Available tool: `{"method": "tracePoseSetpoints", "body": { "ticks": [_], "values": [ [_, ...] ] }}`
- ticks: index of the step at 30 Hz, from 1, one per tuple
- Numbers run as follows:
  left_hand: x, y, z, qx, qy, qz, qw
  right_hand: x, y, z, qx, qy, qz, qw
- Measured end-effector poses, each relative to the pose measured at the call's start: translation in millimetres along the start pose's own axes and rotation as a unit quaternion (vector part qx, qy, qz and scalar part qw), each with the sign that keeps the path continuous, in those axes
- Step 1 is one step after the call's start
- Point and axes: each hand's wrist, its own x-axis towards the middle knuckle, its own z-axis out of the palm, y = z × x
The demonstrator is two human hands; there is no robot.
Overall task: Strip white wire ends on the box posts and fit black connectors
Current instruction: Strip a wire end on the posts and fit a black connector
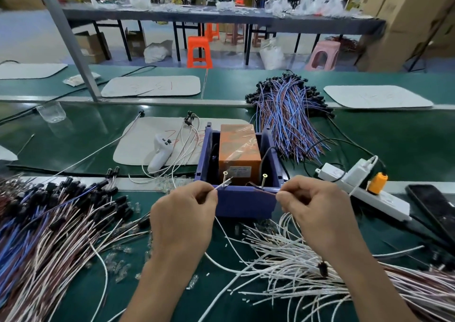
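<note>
Both hands are up at the near wall of the box, well apart, one per post. Left hand has its fingers curled and pinches a thin white wire between thumb and forefinger, with the wire's tip lying against the left brass screw post. Right hand is curled the same way, pinching a thin reddish-brown wire that runs over to the foot of the right brass screw post.

Loose white wires are heaped in a big pile on the green bench mat, under the right wrist.

Container-wise, it's a dark blue plastic box, open on top. Inside sits an orange rectangular block wrapped in clear film, with a couple of black cables beside it. Block's front has a small white label, way too blurry to read. Behind the box, the white pad has red scribbles, can't read those either.
</note>
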Motion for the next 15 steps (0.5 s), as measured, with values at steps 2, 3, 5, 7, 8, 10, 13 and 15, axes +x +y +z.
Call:
{"method": "tracePoseSetpoints", "body": {
  "ticks": [2, 3, 5, 7, 8, 10, 13, 15],
  "values": [
    [-0.7, -1.9, 1.2, 0.014, 0.003, -0.008, 1.0, 1.0, 2.8, 0.4, -0.006, 0.002, -0.004, 1.0],
    [-1.3, -2.7, 1.7, 0.016, 0.003, -0.015, 1.0, 1.5, 4.0, 0.8, -0.01, 0.006, -0.006, 1.0],
    [-2.4, -3.9, 2.8, 0.015, 0.003, -0.026, 1.0, 2.7, 5.3, 1.6, -0.021, 0.016, -0.01, 1.0],
    [-3.6, -4.6, 3.8, 0.02, 0.008, -0.034, 0.999, 4.2, 6.5, 2.8, -0.038, 0.025, -0.014, 0.999],
    [-4.2, -4.8, 4.3, 0.023, 0.011, -0.038, 0.999, 4.8, 7.0, 3.2, -0.044, 0.029, -0.016, 0.999],
    [-5.4, -5.3, 4.4, 0.025, 0.017, -0.038, 0.999, 5.9, 7.8, 3.5, -0.041, 0.035, -0.019, 0.998],
    [-8.1, -6.7, 4.3, 0.019, 0.029, -0.029, 0.999, 6.8, 8.3, 4.2, -0.03, 0.034, -0.022, 0.999],
    [-10.2, -6.4, 5.0, 0.018, 0.037, -0.034, 0.999, 6.9, 8.5, 5.4, -0.029, 0.031, -0.022, 0.999]
  ]
}}
